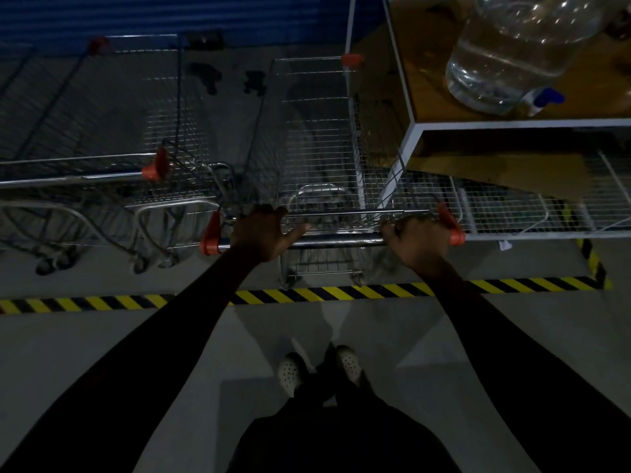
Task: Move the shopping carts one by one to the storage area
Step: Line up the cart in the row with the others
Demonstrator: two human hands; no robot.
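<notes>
Head cam: shopping cart (307,138) sat at 12 o'clock, just past the yellow-black floor tape (341,292), its right side close beside a white shelf (512,123) at 2 o'clock. Right hand (418,238) was wrapped round the handle (341,241) by the orange end cap. Left hand (263,233) had fingers curled over it, thumb splayed. Other carts (102,138) stood at 10 o'clock, w/ a water jug (512,56) at 1.

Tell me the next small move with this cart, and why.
Probably let go of the handle with both the left hand and right hand. The cart already sits beyond the striped floor tape, beside the parked carts and close against the white shelf, so pushing farther seems unneeded.
</notes>
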